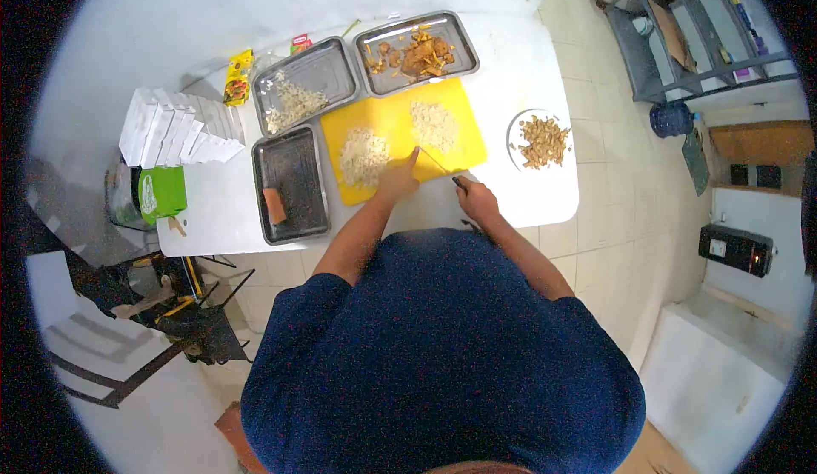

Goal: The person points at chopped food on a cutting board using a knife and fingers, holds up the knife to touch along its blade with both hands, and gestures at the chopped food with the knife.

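Observation:
My right hand is closed around the dark handle of a knife at the front edge of the yellow cutting board. The knife's thin blade slants up and left over the board. My left hand rests at the board's front edge, a finger stretched out near the blade's tip, with nothing visible in it. One pile of pale chopped food lies just left of my left hand. A second, finer pale pile lies beyond the blade.
Behind the board stand a tray of pale pieces and a tray of browned food. A dark tray holding an orange-pink block sits left. A round plate of brown pieces is right. White boxes line the left end.

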### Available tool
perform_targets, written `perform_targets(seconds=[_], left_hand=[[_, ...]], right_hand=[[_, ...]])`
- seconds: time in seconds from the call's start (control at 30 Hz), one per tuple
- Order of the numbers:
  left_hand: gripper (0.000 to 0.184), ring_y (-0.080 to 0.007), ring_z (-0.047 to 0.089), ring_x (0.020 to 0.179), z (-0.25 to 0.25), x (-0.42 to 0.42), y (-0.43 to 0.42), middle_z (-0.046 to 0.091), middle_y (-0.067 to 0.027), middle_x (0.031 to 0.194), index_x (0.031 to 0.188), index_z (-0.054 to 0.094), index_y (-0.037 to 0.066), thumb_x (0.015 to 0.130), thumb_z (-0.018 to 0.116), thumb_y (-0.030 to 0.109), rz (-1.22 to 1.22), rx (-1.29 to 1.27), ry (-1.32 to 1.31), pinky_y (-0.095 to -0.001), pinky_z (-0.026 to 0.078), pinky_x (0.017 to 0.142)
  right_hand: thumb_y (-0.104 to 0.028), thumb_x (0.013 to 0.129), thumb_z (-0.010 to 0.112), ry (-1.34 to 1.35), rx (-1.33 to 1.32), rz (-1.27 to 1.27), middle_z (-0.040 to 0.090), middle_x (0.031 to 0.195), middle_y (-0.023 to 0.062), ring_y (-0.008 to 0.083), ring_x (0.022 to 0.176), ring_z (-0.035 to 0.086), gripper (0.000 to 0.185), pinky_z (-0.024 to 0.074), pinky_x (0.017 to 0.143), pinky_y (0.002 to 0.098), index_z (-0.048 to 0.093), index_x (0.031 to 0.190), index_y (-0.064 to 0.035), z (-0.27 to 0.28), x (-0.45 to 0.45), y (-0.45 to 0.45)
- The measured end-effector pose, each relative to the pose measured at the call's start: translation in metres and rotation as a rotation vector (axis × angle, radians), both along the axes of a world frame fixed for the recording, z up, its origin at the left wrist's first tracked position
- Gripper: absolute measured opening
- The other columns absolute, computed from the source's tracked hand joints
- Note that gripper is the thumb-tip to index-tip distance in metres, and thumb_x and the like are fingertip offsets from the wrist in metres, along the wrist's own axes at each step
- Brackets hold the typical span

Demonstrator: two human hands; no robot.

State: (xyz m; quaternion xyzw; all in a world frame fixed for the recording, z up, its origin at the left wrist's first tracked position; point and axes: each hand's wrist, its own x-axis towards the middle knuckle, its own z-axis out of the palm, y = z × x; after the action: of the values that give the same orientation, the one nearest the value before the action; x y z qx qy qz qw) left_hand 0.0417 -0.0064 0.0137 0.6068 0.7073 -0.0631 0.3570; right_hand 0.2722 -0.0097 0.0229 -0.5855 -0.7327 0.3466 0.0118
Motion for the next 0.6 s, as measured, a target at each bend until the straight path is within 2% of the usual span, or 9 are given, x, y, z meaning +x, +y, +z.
perform_targets(seconds=[0.03, 0.1, 0.13, 0.17, 0.27, 0.3, 0.4, 0.47, 0.6], left_hand=[[0.074, -0.0352, 0.064, 0.101, 0.003, 0.001, 0.000, 0.066, -0.0190, 0.111, 0.151, 0.027, 0.026, 0.082, 0.052, 0.018, 0.003, 0.014, 0.005, -0.0475, 0.050, 0.088], [0.067, -0.0349, 0.064, 0.101, -0.029, -0.001, 0.006, 0.066, -0.0185, 0.111, 0.149, 0.032, 0.024, 0.084, 0.049, 0.016, -0.027, 0.140, 0.062, -0.0479, 0.049, 0.088], [0.064, -0.0348, 0.064, 0.101, -0.023, -0.003, 0.013, 0.066, -0.0183, 0.111, 0.148, 0.035, 0.023, 0.085, 0.048, 0.014, -0.041, 0.203, 0.095, -0.0481, 0.049, 0.088], [0.044, -0.0346, 0.063, 0.102, -0.019, -0.002, 0.013, 0.066, -0.0173, 0.109, 0.133, 0.054, 0.017, 0.090, 0.048, 0.016, -0.026, 0.267, 0.104, -0.0481, 0.049, 0.087], [0.028, -0.0362, 0.062, 0.100, -0.040, -0.004, 0.033, 0.065, -0.0161, 0.107, 0.111, 0.066, 0.010, 0.090, 0.051, 0.021, -0.067, 0.347, 0.104, -0.0478, 0.049, 0.086], [0.024, -0.0362, 0.063, 0.097, -0.060, -0.005, 0.036, 0.065, -0.0173, 0.102, 0.095, 0.068, 0.006, 0.090, 0.052, 0.023, 0.011, 0.458, 0.061, -0.0470, 0.050, 0.083], [0.020, -0.0359, 0.063, 0.093, -0.084, -0.004, 0.040, 0.065, -0.0189, 0.097, 0.092, 0.067, 0.006, 0.088, 0.052, 0.019, 0.185, 0.546, -0.010, -0.0462, 0.052, 0.079], [0.016, -0.0377, 0.062, 0.094, -0.110, -0.006, 0.054, 0.064, -0.0208, 0.091, 0.089, 0.066, 0.005, 0.084, 0.055, 0.015, 0.151, 0.510, 0.041, -0.0465, 0.051, 0.078], [0.012, -0.0401, 0.063, 0.089, -0.089, 0.016, 0.037, 0.064, -0.0209, 0.087, 0.086, 0.065, 0.004, 0.081, 0.057, 0.012, 0.273, 0.547, 0.099, -0.0476, 0.051, 0.077]], right_hand=[[-0.029, 0.090, 0.056, -0.020, -0.031, -0.001, 0.067, 0.094, 0.0228, 0.0414, 0.084, 0.065, 0.030, 0.0523, 0.075, 0.0504, 0.064, 0.116, -0.0162, 0.000, 0.000, 0.003], [-0.029, 0.089, 0.057, 0.079, 0.072, 0.012, 0.067, 0.094, 0.0220, 0.0408, 0.085, 0.065, 0.031, 0.0524, 0.076, 0.0496, 0.064, 0.117, -0.0163, -0.014, 0.006, -0.001], [-0.029, 0.089, 0.058, 0.132, 0.123, 0.019, 0.067, 0.095, 0.0216, 0.0405, 0.086, 0.065, 0.032, 0.0525, 0.077, 0.0492, 0.064, 0.117, -0.0164, -0.018, 0.005, 0.003], [-0.031, 0.088, 0.059, 0.191, 0.107, 0.018, 0.068, 0.095, 0.0201, 0.0400, 0.086, 0.065, 0.033, 0.0525, 0.077, 0.0482, 0.065, 0.117, -0.0159, -0.023, 0.008, 0.005], [-0.031, 0.088, 0.059, 0.113, 0.008, 0.063, 0.068, 0.095, 0.0197, 0.0398, 0.087, 0.065, 0.033, 0.0521, 0.078, 0.0482, 0.065, 0.117, -0.0145, -0.001, 0.026, 0.017], [-0.031, 0.089, 0.058, 0.102, -0.025, 0.070, 0.068, 0.095, 0.0199, 0.0399, 0.087, 0.065, 0.034, 0.0519, 0.078, 0.0483, 0.065, 0.117, -0.0142, 0.007, 0.032, 0.021], [-0.032, 0.090, 0.057, 0.073, -0.091, 0.108, 0.068, 0.095, 0.0204, 0.0401, 0.088, 0.065, 0.034, 0.0517, 0.078, 0.0485, 0.065, 0.117, -0.0135, 0.017, 0.048, 0.022], [-0.033, 0.090, 0.056, 0.063, -0.077, 0.152, 0.068, 0.095, 0.0205, 0.0403, 0.088, 0.065, 0.035, 0.0518, 0.079, 0.0483, 0.064, 0.118, -0.0134, 0.009, 0.055, 0.026], [-0.034, 0.092, 0.053, 0.129, -0.091, 0.208, 0.068, 0.100, 0.0195, 0.0414, 0.092, 0.064, 0.032, 0.0513, 0.081, 0.0529, 0.063, 0.114, -0.0130, 0.004, 0.058, 0.031]])
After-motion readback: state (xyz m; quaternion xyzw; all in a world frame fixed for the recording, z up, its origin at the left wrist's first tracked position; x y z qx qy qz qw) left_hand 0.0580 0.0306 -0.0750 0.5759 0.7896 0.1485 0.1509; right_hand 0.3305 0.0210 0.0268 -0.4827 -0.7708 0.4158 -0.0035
